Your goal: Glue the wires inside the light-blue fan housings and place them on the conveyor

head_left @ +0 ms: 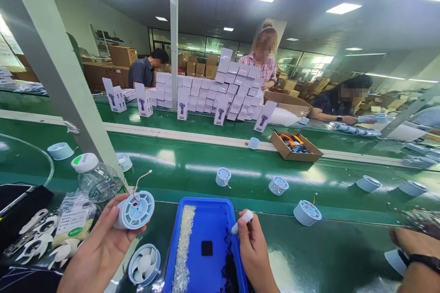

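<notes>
Your left hand (99, 247) is closed around a round pale-blue fan housing (135, 210), fingers wrapped behind it and thumb at its lower edge, so its grilled face turns toward you. A thin red and white wire (139, 183) curls up out of the housing. It sits just left of the blue tray (206, 219), above the tray's near left corner.

Your right hand (254, 251) hovers over the right rim of the blue tray, thumb and fingers pinched on a small white tool (242, 219) whose rounded tip points up and left.

Inside the tray, a strip of small white bits (184, 242) runs along the left side, and a small black square (206, 248) lies near the middle. Just left of the tray, below your left hand, a white fan wheel (144, 264) lies flat. Farther left stand a clear bottle (96, 180) with a white cap and a bag of white blades (44, 238). Beyond the tray, more blue housings (278, 185) dot the green belt (192, 164). At the right edge, well apart from the tray, another person's wrist (417, 261) wears a black watch.
</notes>
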A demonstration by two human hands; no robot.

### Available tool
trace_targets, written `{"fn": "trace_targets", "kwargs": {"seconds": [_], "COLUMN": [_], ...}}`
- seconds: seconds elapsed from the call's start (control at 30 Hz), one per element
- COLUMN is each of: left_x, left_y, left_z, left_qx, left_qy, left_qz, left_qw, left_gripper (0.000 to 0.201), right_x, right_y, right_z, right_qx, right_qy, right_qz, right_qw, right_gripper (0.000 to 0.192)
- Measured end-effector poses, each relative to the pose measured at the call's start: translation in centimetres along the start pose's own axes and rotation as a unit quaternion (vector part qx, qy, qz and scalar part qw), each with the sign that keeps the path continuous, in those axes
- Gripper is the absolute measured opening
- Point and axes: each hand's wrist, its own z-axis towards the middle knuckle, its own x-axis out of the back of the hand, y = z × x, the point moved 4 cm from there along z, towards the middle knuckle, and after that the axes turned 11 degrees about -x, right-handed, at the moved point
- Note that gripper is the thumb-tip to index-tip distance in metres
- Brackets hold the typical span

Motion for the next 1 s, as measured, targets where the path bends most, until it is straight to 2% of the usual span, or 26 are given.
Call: {"fn": "trace_targets", "kwargs": {"seconds": [0.37, 0.5, 0.63, 0.77, 0.93, 1.0], "left_x": [1.5, 1.8, 1.1, 0.4, 0.2, -0.1], "left_y": [-1.7, -2.0, -2.1, -2.3, -2.6, -2.6], "left_z": [0.0, -0.6, -1.4, -2.0, -2.9, -3.4], "left_qx": [0.016, 0.064, 0.086, 0.093, 0.140, 0.142], "left_qy": [0.014, 0.022, 0.032, 0.030, 0.042, 0.041], "left_qz": [0.018, 0.007, -0.012, -0.037, -0.027, -0.020], "left_qw": [1.000, 0.998, 0.996, 0.995, 0.989, 0.989], "left_gripper": [0.035, 0.032, 0.031, 0.020, 0.019, 0.020], "right_x": [-1.0, -1.1, -1.7, -2.6, -3.7, -3.5], "right_y": [1.4, 1.3, 0.4, -1.0, -2.5, -3.3], "right_z": [0.0, 0.0, -0.3, -1.0, -2.5, -3.2], "right_qx": [0.018, 0.030, 0.060, 0.089, 0.086, 0.086], "right_qy": [-0.037, -0.041, -0.089, -0.135, -0.203, -0.184], "right_qz": [-0.035, -0.047, -0.061, -0.068, -0.075, -0.047], "right_qw": [0.999, 0.998, 0.992, 0.984, 0.972, 0.978], "right_gripper": [0.025, 0.020, 0.015, 0.012, 0.010, 0.007]}}
